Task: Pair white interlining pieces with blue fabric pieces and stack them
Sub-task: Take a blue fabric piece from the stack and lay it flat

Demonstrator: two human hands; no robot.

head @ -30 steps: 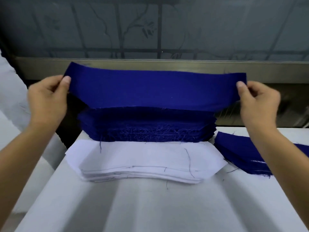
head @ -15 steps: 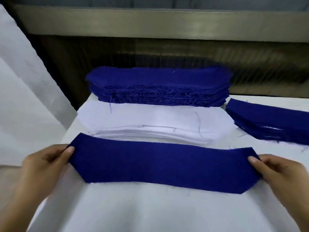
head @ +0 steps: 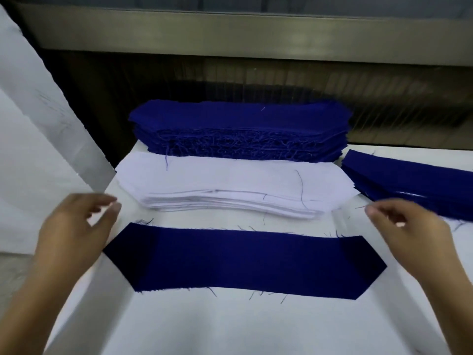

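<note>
A single blue piece [head: 243,262] lies flat on the table [head: 230,329] in front of me, with the white interlining stack [head: 230,185] just beyond it. My left hand [head: 74,231] and right hand [head: 409,231] hover near its ends, fingers loose, apart and holding nothing. I should pinch only the top white sheet at both tips, then lay it edge to edge on the blue.

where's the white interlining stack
Head view: the white interlining stack sits centre, between the tall blue stack behind it and the single blue piece in front.
</note>
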